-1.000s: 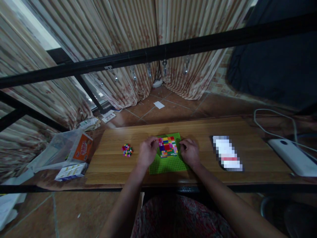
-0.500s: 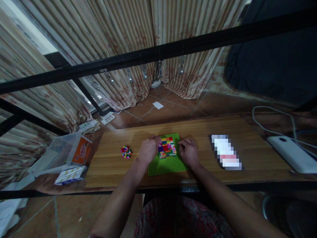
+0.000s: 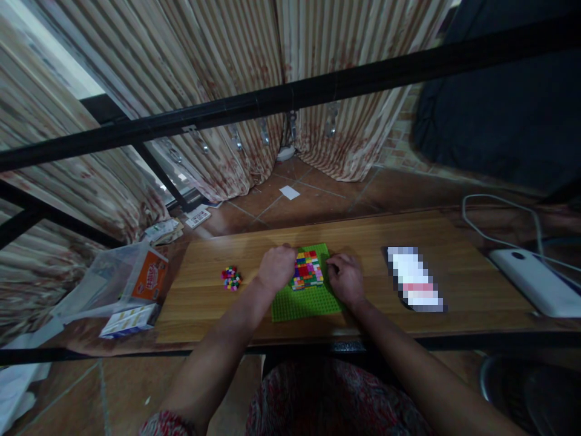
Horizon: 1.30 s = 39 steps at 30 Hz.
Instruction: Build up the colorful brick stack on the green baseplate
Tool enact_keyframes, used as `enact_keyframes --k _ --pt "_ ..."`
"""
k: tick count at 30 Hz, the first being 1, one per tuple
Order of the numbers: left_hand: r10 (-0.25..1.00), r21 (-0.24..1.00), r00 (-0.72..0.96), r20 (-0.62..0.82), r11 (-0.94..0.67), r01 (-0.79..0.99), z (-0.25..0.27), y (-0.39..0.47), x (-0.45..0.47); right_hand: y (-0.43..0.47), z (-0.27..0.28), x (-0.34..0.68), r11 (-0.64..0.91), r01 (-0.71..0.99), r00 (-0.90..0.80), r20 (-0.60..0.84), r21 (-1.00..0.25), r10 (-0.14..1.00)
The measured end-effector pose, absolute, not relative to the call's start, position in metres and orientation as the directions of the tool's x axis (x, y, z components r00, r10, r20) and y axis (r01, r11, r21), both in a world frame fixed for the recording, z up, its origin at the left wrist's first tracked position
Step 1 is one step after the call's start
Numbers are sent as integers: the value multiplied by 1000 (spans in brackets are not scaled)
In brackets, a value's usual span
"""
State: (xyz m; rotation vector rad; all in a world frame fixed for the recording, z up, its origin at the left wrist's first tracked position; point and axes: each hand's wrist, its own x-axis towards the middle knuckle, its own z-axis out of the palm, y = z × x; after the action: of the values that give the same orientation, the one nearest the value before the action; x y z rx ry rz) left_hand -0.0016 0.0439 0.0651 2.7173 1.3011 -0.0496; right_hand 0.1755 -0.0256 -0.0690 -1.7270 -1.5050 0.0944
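Note:
A block of many-coloured toy bricks [image 3: 308,270] stands on a green studded baseplate [image 3: 302,307] in front of me. My left hand [image 3: 278,268] is closed, its fingers at the left far corner of the brick block and covering that side of it. Whatever those fingers pinch is hidden. On the right edge of the baseplate rests my right hand [image 3: 346,278], with its fingers curled and the fingertips pressed together. I cannot make out anything in them. A small pile of loose bricks [image 3: 232,278] lies on the wooden board to the left.
Right of the baseplate lies a phone with a blurred screen [image 3: 415,278]. A white power bank-like device [image 3: 538,283] with a cable sits farther right. At left are a clear plastic bin [image 3: 109,281] and a small white box [image 3: 130,321]. A black rail [image 3: 290,94] crosses ahead.
My left hand has shifted slightly to the right and away from me, over the left side of the brick block. My right hand has stayed in place.

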Motion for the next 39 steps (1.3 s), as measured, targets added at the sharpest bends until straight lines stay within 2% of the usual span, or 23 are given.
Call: enact_keyframes --k 12,25,31,39 --pt "765 -25 634 -111 -640 768 70 50 -3 -25 -69 175 49 788 288 438 -614 852" --pt "674 -154 716 -183 -739 656 76 50 5 -26 -69 175 41 787 289 426 -616 857" --pt "647 -129 741 -182 -762 634 73 53 1 -26 -68 175 38 789 289 425 -613 858" --pt "703 0 697 -143 -704 710 68 53 -8 -26 -67 175 32 790 292 421 -613 859"
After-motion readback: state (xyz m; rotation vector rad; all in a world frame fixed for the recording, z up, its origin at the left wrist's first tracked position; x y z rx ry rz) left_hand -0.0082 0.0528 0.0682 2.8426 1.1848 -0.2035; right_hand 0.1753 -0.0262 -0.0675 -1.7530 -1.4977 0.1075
